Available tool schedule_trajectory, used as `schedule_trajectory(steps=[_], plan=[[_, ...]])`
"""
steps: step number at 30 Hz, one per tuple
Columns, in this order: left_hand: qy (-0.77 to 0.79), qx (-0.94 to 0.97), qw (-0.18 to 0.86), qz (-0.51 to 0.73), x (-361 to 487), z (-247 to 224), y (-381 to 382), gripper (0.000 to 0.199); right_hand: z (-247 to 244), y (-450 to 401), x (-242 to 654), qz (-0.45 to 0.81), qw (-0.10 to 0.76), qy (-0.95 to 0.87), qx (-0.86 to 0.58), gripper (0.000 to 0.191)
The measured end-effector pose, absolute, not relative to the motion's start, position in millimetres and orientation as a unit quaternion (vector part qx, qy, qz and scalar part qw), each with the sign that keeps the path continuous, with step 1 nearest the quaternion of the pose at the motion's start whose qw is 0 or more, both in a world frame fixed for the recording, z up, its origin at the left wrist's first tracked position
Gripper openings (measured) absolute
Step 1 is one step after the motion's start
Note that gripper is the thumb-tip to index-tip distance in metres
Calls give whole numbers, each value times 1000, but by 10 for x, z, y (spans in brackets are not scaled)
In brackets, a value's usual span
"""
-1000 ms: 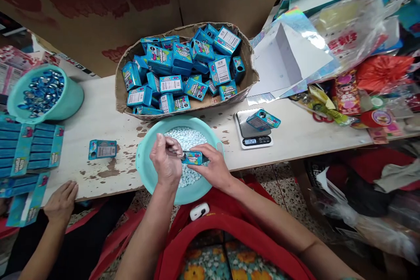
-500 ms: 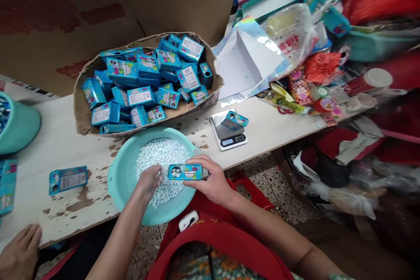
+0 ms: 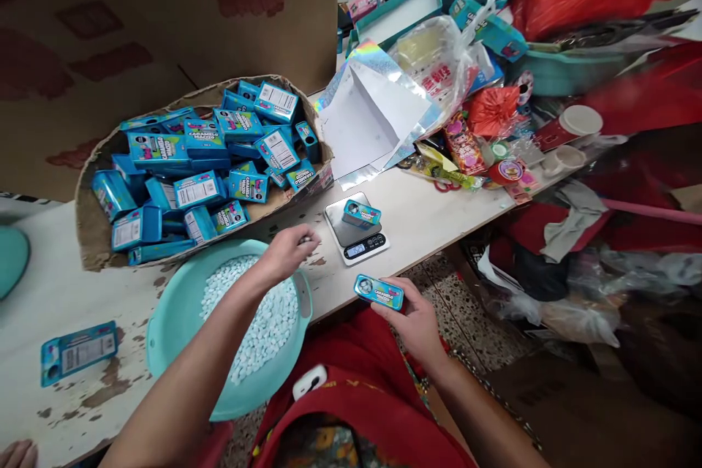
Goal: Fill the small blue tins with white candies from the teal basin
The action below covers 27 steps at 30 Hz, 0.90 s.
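My left hand [image 3: 290,250] is closed, fingertips together, above the right rim of the teal basin [image 3: 180,322]; something small and pale seems to be between the fingers. White candies [image 3: 263,336] fill part of the basin. To the right, my right hand [image 3: 411,311] grips a small blue candy box [image 3: 378,292] by its end, in front of the table edge. Another blue box [image 3: 361,215] lies on the digital scale [image 3: 356,251], between and beyond my two hands.
A cut cardboard tray [image 3: 88,234] heaped with blue boxes stands behind the basin. One flattened blue box [image 3: 80,352] lies at left, near a person's fingers [image 3: 19,455]. Holographic paper [image 3: 367,117], bags and wrappers crowd the back right.
My left hand has risen from the candies toward the scale. My right hand has moved right, off the basin, with its box. The box on the scale now lies differently. The view has shifted.
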State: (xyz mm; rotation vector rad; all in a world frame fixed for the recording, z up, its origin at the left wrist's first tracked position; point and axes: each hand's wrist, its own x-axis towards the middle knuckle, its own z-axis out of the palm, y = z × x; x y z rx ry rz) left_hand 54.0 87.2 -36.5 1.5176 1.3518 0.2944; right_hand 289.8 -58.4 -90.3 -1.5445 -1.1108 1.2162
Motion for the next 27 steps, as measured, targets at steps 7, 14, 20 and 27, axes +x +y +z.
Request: schedule_trajectory(steps=[7, 14, 20, 27], plan=[[503, 807, 306, 43, 1386, -475, 1494, 21, -975, -535, 3140, 475, 442, -403, -645, 35], [485, 851, 202, 24, 1496, -583, 1589, 34, -1000, -563, 3263, 459, 443, -390, -664, 34], [503, 811, 277, 112, 1427, -512, 1633, 24, -995, -565, 3260, 452, 440, -384, -674, 34], [592, 727, 308, 160, 1045, -478, 1583, 19, -977, -563, 3238, 450, 443, -387, -672, 33]])
